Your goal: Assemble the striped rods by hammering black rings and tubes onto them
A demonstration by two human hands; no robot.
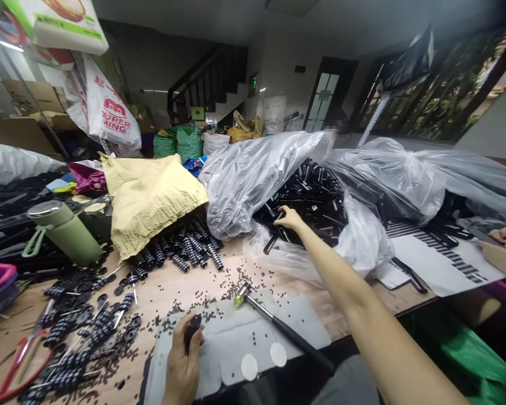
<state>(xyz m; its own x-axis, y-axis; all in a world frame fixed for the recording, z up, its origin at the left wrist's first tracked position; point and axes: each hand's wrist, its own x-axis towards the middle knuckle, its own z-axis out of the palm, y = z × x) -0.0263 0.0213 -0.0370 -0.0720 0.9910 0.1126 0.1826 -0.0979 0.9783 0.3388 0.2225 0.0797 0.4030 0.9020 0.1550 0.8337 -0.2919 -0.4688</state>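
Note:
My left hand (182, 360) is closed around a small black round-ended piece (194, 326), mostly hidden by the fingers, above the grey mat (236, 360). My right hand (290, 219) reaches to the mouth of a clear plastic bag (253, 174) full of black tube-like parts (320, 208). Its thumb and fingers are closed on one black tube-like part at the edge of the pile. Another black tube (271, 243) sticks out just below that hand. Between my hands a hammer (278, 326) with a yellow-green face lies across the mat.
Tiny black rings (240, 281) are scattered over the table. Black-and-white checked rollers (189, 247) spill from a yellow sack (152, 191). At left are a green flask (67, 233) and red-handled scissors (23, 360). A co-worker's hands (504, 250) are at far right.

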